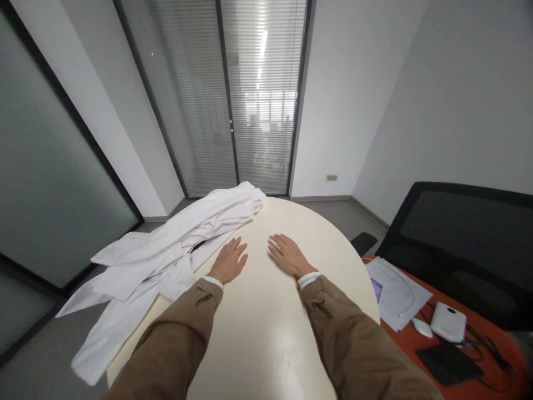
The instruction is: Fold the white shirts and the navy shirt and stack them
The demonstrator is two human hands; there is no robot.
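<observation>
My left hand is over the pale round table, palm down with its fingers apart and nothing in it. Just left of it, a crumpled heap of white cloth lies along the table's left side and hangs over the edge. My right hand is on the other side of the table's middle, palm down, fingers slightly spread, holding nothing. A bare stretch of tabletop separates the two hands. Whether the palms press on the surface cannot be told.
On the right, an orange-red chair seat bears papers, a white box-shaped device, a white mouse, a dark flat item and cables. A black mesh chair back rises behind. Beyond the table are glass doors.
</observation>
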